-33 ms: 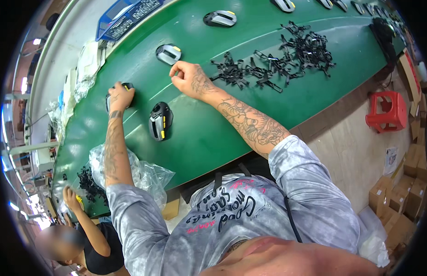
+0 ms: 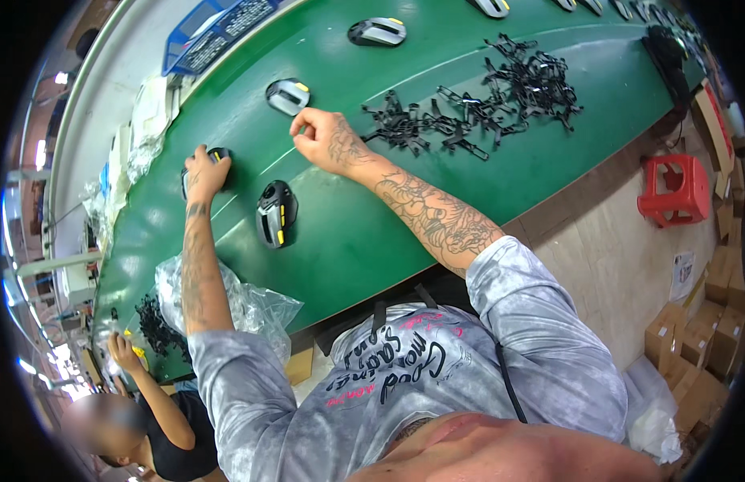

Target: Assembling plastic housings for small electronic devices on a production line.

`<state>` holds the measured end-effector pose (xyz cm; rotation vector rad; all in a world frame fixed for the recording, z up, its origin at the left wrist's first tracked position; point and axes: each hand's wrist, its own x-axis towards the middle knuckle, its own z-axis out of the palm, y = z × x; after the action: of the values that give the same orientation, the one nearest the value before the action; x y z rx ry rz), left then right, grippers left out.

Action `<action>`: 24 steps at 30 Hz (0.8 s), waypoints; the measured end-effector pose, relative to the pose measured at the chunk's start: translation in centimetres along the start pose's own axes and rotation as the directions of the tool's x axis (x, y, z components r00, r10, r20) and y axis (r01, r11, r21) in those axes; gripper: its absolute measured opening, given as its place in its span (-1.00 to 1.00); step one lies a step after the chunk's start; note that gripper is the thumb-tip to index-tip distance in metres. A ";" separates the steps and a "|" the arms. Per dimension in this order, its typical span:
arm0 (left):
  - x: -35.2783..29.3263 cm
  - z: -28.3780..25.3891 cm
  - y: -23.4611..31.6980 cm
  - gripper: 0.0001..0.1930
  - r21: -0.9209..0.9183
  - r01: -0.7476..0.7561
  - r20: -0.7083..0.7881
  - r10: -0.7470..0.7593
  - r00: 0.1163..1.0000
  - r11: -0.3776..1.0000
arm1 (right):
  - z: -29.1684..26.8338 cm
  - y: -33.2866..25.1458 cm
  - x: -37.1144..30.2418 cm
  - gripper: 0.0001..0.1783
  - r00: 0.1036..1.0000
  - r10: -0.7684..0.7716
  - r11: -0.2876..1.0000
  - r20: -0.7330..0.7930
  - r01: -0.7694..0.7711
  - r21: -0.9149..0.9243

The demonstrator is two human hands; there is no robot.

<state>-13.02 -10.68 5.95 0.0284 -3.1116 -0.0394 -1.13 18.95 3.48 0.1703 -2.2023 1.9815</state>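
Observation:
My left hand (image 2: 205, 175) is closed over a black and grey computer mouse (image 2: 220, 154) at the left of the green table, covering most of it. Out over the middle, my right hand (image 2: 328, 140) has its fingers curled in toward the thumb. Whether it pinches something small cannot be seen. Just beyond its fingertips lies a silver and black mouse (image 2: 288, 96) with a yellow side button. Another mouse (image 2: 276, 214), with its dark end pointing away from me, lies between my forearms. Right of my right hand spreads a pile of black plastic frame parts (image 2: 396, 122).
More mice (image 2: 377, 32) form a row along the far side. A blue basket (image 2: 216, 36) stands at the far left. Clear plastic bags (image 2: 256, 301) lie by my left forearm. A co-worker's hand (image 2: 125, 353) is at lower left, near more black parts (image 2: 159, 325). A red stool (image 2: 673, 191) stands right.
The view has shifted slightly, moving the table things a little left in the picture. Both my hands keep nearly the same pose and place on the table.

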 end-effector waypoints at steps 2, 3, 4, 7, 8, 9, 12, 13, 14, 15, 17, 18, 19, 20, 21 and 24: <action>-3.8 -1.6 0.9 -0.28 -0.070 -0.192 -0.095 0.185 0.978 0.979 | -0.3 0.2 0.1 -0.84 1.000 0.000 1.000 -0.022 -0.001 -0.014; -6.8 -2.9 2.9 -0.31 -0.073 -0.298 -0.116 0.288 0.950 0.952 | -0.6 0.5 0.1 -0.85 1.000 -0.006 1.000 -0.026 0.006 -0.030; -9.5 -4.2 4.0 -0.33 -0.050 -0.329 -0.081 0.324 0.943 0.943 | -0.9 0.4 0.2 -0.85 0.998 -0.033 0.999 -0.047 0.032 -0.035; -15.7 -5.6 7.3 -0.33 0.104 -0.186 0.086 0.177 0.980 0.977 | -0.8 -0.2 0.5 -0.85 0.997 -0.040 0.999 -0.061 0.041 0.002; -16.3 -4.9 7.2 -0.30 0.085 -0.146 0.122 0.135 0.983 0.986 | -0.5 0.0 0.5 -0.85 0.998 -0.030 1.000 -0.062 0.030 -0.001; -16.3 -5.2 7.2 -0.30 0.083 -0.140 0.121 0.129 0.984 0.987 | -0.4 0.0 0.5 -0.85 0.998 -0.032 0.999 -0.056 0.032 -0.001; -14.6 -6.9 8.5 -0.25 0.095 -0.262 0.084 0.255 0.963 0.960 | -0.6 0.1 0.3 -0.85 0.997 -0.050 0.999 -0.055 0.049 -0.019; -13.1 -7.4 9.4 -0.24 0.075 -0.291 0.074 0.286 0.955 0.954 | -0.7 -0.1 0.2 -0.86 0.996 -0.062 0.998 -0.063 0.061 -0.014; -11.1 -7.4 10.4 -0.22 0.053 -0.325 0.064 0.322 0.945 0.944 | -0.8 -0.1 0.1 -0.86 0.995 -0.072 0.997 -0.074 0.071 -0.012; -8.9 -7.1 12.2 -0.17 -0.008 -0.301 0.020 0.301 0.953 0.954 | -1.1 -0.1 0.1 -0.86 0.994 -0.075 0.997 -0.080 0.074 -0.017; -4.2 -6.7 16.0 -0.08 -0.103 -0.160 0.053 0.166 0.985 0.982 | -1.6 -0.7 -0.3 -0.87 0.962 -0.230 0.973 -0.148 0.231 -0.010; -1.6 -5.5 17.5 -0.04 -0.141 -0.039 0.142 0.059 0.988 0.989 | -1.9 -1.3 -0.7 -0.92 0.963 -0.220 0.975 -0.158 0.221 -0.009; 0.3 -3.5 18.1 -0.04 -0.156 -0.066 0.128 0.086 0.988 0.986 | -2.3 -2.4 -1.2 -0.92 0.956 -0.234 0.972 -0.176 0.232 -0.033; 2.1 -0.7 17.2 -0.03 -0.177 0.011 0.153 0.016 0.988 0.984 | -2.2 -3.8 -2.2 -0.95 0.946 -0.199 0.969 -0.254 0.228 0.090; 3.3 0.9 17.6 -0.02 -0.205 0.078 0.192 -0.038 0.981 0.976 | -2.6 -4.8 -3.4 -0.97 0.931 -0.149 0.954 -0.332 0.224 0.199; 0.2 2.5 18.2 -0.07 -0.178 0.083 -0.005 -0.085 0.996 0.981 | -7.3 -6.6 -9.4 -0.91 0.968 -0.124 0.979 -0.218 0.155 0.129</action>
<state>-13.63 7.55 3.97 0.1556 -3.0783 -0.3168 9.71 25.21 8.69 0.1260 -1.8662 1.9828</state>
